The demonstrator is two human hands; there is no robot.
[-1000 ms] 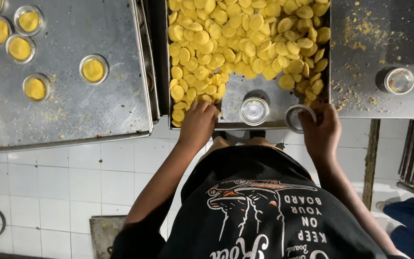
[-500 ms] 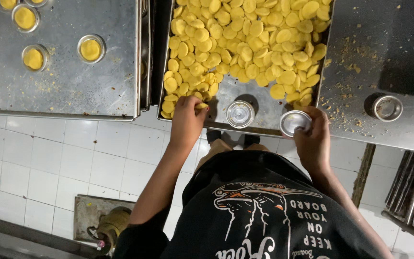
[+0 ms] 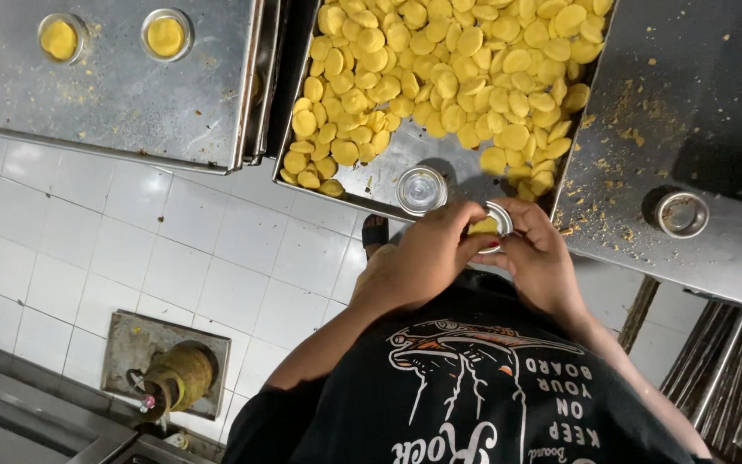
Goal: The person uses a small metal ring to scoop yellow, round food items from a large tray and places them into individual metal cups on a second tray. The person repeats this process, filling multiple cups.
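— Metal is all around you. What is the biggest thing?

— The big tray (image 3: 392,185) in the middle. It is full of flat yellow dough pieces (image 3: 448,77), all piled up. On one side is a flat metal sheet (image 3: 113,94) with two little cups (image 3: 167,34) of yellow dough on it. On the other side is a metal table top (image 3: 714,112) with crumbs and one empty cup (image 3: 682,214).

— What is under it all?

— A white tile floor (image 3: 130,249). A yellowish jug (image 3: 173,378) sits down there in a square drain.

— What are your hands doing?

— My left hand (image 3: 427,253) and my right hand (image 3: 538,258) are close together, just over the near edge of the big tray. Both are wrapped around one small metal cup (image 3: 498,215). My right hand grips it from the side. My left fingers push on a yellow dough piece (image 3: 483,227) inside it.

— Anything else small?

— One more shiny cup (image 3: 422,190) stands on the bare part of the tray, just beside my hands. I am not touching it.
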